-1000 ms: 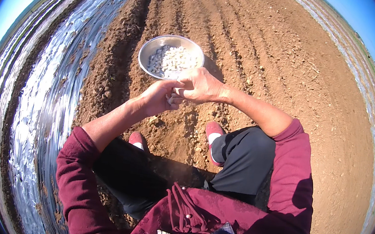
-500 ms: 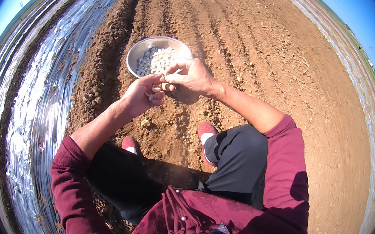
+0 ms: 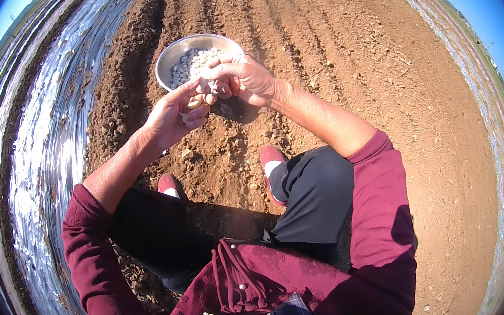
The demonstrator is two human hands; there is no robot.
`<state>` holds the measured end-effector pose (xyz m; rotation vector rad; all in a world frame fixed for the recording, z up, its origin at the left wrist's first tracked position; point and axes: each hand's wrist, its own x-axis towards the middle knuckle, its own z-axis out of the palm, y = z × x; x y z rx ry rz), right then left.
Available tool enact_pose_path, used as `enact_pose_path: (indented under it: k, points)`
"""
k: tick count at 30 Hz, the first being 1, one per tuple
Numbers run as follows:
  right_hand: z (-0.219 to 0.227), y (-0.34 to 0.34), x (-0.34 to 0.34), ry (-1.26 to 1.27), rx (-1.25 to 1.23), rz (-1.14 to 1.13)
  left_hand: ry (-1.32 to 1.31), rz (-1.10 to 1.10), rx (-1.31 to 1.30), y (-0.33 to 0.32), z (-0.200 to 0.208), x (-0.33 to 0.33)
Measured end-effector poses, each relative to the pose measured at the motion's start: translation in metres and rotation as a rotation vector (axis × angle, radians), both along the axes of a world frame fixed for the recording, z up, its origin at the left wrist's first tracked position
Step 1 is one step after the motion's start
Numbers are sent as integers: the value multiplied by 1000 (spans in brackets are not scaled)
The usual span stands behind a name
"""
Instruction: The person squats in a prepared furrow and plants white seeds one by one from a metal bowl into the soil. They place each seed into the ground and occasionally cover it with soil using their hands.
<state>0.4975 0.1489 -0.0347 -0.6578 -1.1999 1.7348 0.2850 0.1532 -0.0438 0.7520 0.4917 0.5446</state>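
A round metal bowl (image 3: 170, 60) full of whitish garlic cloves (image 3: 189, 63) stands on the soil beyond my hands. My left hand (image 3: 173, 113) is closed, with pale cloves (image 3: 194, 105) showing between its curled fingers and palm. My right hand (image 3: 245, 81) meets it at the fingertips, just in front of the bowl's near rim. Between the two hands is a purplish piece of garlic (image 3: 210, 88), pinched by the right fingers. The hands partly cover the bowl's near right side and some of what they hold.
Brown furrowed soil (image 3: 337, 61) with small clods lies around the bowl. Shiny plastic-film strips (image 3: 50, 128) run along the left, and another strip (image 3: 487, 116) curves along the right. My red shoes (image 3: 272, 163) are planted apart behind the bowl.
The bowl and both hands appear farther left and higher in the picture. The purplish garlic now shows between the fingers, and the right-hand grip has shifted.
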Motion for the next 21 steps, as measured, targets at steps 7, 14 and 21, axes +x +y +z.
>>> enact_pose_path:
  k: [7,14,21]
  points:
    - [-6,4,8,-65,11,-80,55,113,18,-6,8,2]
    - [-1,1,7,-170,71,8,26,107,-20,-4,4,-7]
    - [4,-1,9,-353,243,-29,95,147,91,-2,0,-9]
